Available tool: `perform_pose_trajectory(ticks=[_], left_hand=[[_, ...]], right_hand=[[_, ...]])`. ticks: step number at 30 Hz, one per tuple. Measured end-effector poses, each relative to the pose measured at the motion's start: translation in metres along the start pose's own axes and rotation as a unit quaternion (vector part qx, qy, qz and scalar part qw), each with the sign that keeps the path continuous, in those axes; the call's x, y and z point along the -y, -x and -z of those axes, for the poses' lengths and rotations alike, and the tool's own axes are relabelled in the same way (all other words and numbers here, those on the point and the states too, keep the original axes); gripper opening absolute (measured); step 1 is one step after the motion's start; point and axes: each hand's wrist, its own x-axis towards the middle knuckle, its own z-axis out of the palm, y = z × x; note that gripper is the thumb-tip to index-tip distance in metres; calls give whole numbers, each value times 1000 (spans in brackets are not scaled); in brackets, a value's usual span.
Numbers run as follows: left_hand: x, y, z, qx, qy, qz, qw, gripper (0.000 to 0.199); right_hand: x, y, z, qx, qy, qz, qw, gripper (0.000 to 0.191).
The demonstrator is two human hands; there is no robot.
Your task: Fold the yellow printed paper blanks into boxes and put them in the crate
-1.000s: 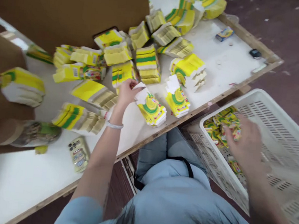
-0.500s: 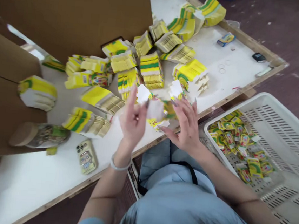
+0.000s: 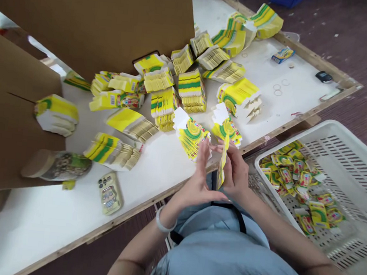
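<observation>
Right hand (image 3: 238, 171) holding yellow carton (image 3: 223, 161) edge-on by tabletop (image 3: 48, 219) front edge, left hand (image 3: 198, 186) wide beside it; open room lower left; crate (image 3: 354, 149) cut off at right

A white, wood-edged tabletop (image 3: 48, 219) ran from the lower left to the upper right. Brown panels (image 3: 101, 13) stood at upper left. A dark reddish, pale-flecked floor (image 3: 357, 50) spread across the upper right.
</observation>
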Motion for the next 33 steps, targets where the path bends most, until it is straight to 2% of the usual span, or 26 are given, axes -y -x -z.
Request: perform_pose_trajectory(ticks=[3, 7, 9, 12, 14, 16, 18, 20, 23, 27, 33], left_hand=[[18, 11, -15, 39, 23, -11, 999, 107], [21, 12, -15, 53, -18, 10, 998, 78], [18, 12, -13, 32, -29, 49, 998, 61], [14, 15, -13, -33, -12, 101, 994, 48], [12, 20, -15, -79, 3, 130, 988, 47], [10, 28, -17, -99, 14, 162, 982, 50], [9, 38, -20, -82, 15, 175, 981, 49], [8, 50, -25, -53, 9, 160, 986, 50], [8, 63, -35, -12, 13, 143, 990, 58], [9, 67, -43, 18, 4, 145, 989, 63], [5, 57, -39, -15, 4, 159, 987, 58]], right_hand=[[1, 6, -3, -38, -3, -19, 999, 39], [-7, 13, -5, -48, -39, -98, 993, 34], [-11, 16, -5, -52, -58, -131, 988, 31], [-16, 25, -5, -71, -106, -164, 978, 29], [-18, 36, -5, -80, -141, -176, 971, 35], [-18, 50, -4, -82, -157, -180, 968, 43], [-16, 64, -2, -58, -163, -189, 967, 45], [-13, 74, 1, -13, -160, -206, 965, 40], [-8, 79, 2, 35, -144, -225, 963, 34], [-3, 74, -3, 31, -122, -246, 961, 30], [-2, 69, -4, 19, -96, -244, 965, 36]])
